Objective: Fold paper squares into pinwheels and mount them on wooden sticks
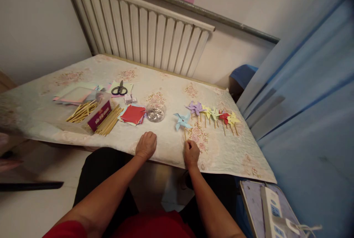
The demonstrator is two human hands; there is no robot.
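Observation:
My right hand (191,153) is closed round the stick of a light blue paper pinwheel (182,120), whose blades point away from me above the cloth. Loosely curled, my left hand (146,145) rests by the table's front edge with nothing showing in it. Beyond it are a clear round container (155,113) with small shiny pieces and a stack of coloured paper squares (133,114), red on top. To the right, several finished pinwheels (215,114) in purple, yellow, green and red lie in a row, their sticks toward me.
A clear box (102,115) with a purple label holds thin sticks, and more sticks (110,120) lie beside it. Black-handled scissors (119,89) lie on paper near two small boxes (130,99). A radiator (143,27) stands behind; blue curtain (301,101) and power strip (272,212) are at right.

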